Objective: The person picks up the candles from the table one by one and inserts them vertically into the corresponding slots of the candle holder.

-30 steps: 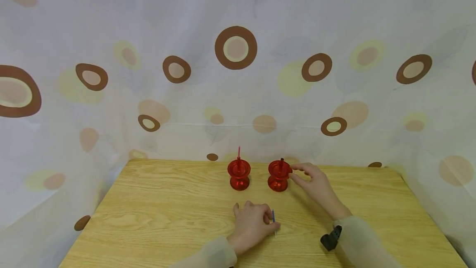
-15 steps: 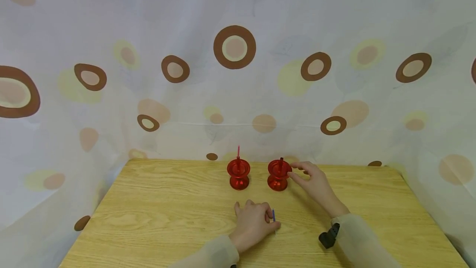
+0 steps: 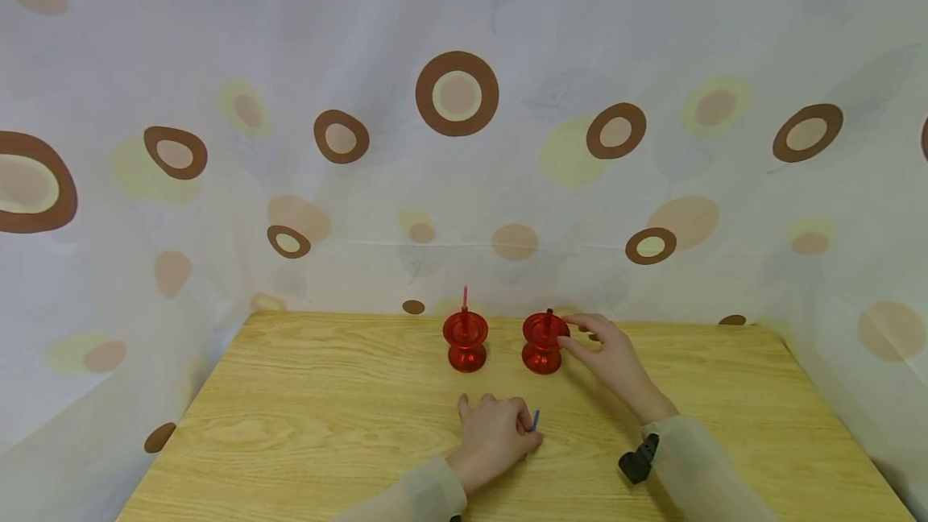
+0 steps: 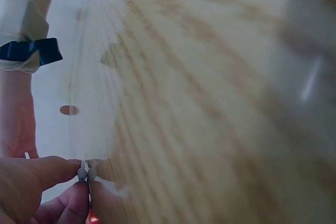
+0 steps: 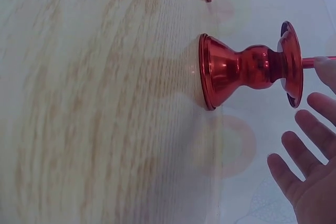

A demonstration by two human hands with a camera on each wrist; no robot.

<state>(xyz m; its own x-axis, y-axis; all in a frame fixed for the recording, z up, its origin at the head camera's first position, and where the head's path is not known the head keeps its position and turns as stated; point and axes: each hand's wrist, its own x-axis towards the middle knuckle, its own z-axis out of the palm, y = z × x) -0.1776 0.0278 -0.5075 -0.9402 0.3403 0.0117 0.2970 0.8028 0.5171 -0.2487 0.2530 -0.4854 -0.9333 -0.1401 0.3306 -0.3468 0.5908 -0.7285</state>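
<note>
Thumb and forefinger of my left hand (image 3: 493, 435) pinch a thin blue candle (image 3: 536, 420) low over the table. Its top leans right and its pale lower end (image 4: 82, 172) shows between the fingertips in the left wrist view. My right hand (image 3: 612, 357) holds the right edge of a shiny red candle holder (image 5: 257, 66) between thumb and forefinger, its other fingers spread. This holder stands upright, with a bare tube (image 3: 548, 317) at its centre. To its left stands a matching red holder (image 3: 466, 345), a pink candle (image 3: 466, 297) upright in it.
The wood-grain table (image 3: 326, 393) runs back to a white hanging cloth (image 3: 377, 200) with brown and yellow spots, which also closes off both sides. A black strap device (image 3: 638, 461) sits at the right wrist.
The blue candle has tipped: its top leans further right and its lower end has swung left with my left thumb. My right fingers have shifted slightly left over the holder's rim.
</note>
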